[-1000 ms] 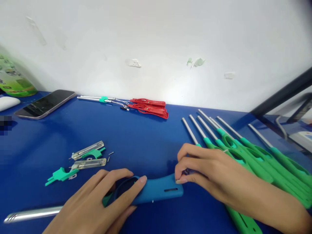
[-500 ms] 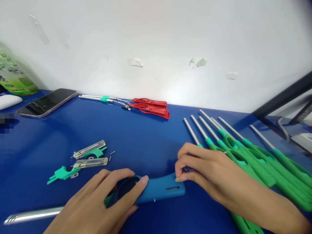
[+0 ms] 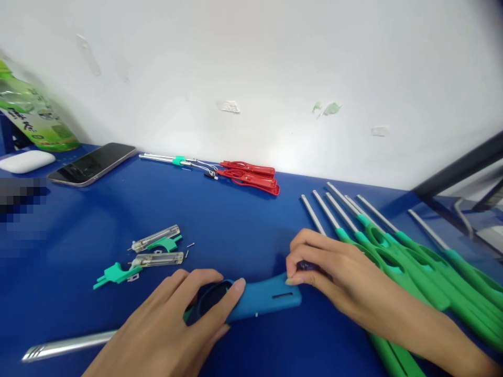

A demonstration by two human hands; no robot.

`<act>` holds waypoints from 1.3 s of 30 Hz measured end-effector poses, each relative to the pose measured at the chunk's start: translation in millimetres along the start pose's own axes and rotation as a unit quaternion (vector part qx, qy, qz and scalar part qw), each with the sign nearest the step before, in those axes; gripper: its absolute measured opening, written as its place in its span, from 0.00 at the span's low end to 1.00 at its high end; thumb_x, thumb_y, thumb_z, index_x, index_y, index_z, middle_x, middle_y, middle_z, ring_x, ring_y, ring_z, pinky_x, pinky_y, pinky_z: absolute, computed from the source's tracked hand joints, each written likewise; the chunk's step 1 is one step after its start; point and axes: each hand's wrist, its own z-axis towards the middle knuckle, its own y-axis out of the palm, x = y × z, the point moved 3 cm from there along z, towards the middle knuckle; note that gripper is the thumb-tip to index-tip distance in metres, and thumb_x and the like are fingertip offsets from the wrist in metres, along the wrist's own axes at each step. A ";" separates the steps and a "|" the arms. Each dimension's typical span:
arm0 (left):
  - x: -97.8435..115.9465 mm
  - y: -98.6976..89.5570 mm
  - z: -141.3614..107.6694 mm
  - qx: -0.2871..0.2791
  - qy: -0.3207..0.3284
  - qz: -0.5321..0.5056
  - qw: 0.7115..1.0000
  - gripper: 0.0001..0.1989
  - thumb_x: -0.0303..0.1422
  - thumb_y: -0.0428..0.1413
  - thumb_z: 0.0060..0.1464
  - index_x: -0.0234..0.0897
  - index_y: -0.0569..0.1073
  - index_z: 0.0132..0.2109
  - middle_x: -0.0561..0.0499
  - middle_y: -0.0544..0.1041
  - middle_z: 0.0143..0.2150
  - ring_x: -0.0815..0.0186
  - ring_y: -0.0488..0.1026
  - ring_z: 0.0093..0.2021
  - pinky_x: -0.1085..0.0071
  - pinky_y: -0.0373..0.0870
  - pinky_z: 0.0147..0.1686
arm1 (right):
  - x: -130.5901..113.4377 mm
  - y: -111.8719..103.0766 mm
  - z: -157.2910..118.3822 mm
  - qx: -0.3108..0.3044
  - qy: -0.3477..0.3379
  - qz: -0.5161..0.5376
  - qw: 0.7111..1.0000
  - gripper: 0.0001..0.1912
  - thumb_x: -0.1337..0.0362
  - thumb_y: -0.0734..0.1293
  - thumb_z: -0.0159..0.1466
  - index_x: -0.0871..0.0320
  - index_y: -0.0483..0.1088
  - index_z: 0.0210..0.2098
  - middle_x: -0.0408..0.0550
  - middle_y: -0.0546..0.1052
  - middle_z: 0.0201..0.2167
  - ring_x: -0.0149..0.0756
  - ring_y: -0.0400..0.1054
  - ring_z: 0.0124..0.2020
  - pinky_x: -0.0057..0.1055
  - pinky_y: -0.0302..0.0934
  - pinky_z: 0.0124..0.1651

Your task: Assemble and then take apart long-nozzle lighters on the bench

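Observation:
A blue gas lighter (image 3: 261,301) with a long metal tube lies across the front of the table, its tube pointing left. My left hand (image 3: 168,324) is wrapped round it near the trigger opening, covering where tube and body meet. At the handle's right end, my right hand (image 3: 334,277) pinches the upper edge with thumb and fingertips. Tucked inside those fingers is a dark object (image 3: 307,265), mostly hidden. Beyond my left hand lie two clear gas tanks (image 3: 159,259), green plastic trigger parts (image 3: 116,275) and tiny metal pins (image 3: 188,250).
Several green lighters (image 3: 416,267) lie at the right, partly under my right forearm. Red lighter shells (image 3: 249,175) with wired metal tubes sit by the wall. A phone (image 3: 94,163), a white case (image 3: 27,161) and a green bottle (image 3: 43,118) stand at the back left.
The whole view has shifted slightly, so the table items appear further right. Both hands keep their hold on the blue lighter; the dark object in my right hand shows a little more.

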 end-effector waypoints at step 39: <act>8.6 -0.7 11.1 -0.027 -0.031 -0.026 0.999 0.24 0.29 0.63 0.62 0.43 0.72 0.64 0.46 0.78 0.47 0.55 0.77 0.40 0.56 0.83 0.37 | -64.4 43.0 142.8 0.007 -0.112 -0.060 0.992 0.06 0.64 0.68 0.74 0.55 0.79 0.42 0.45 0.79 0.40 0.37 0.72 0.40 0.35 0.61 0.43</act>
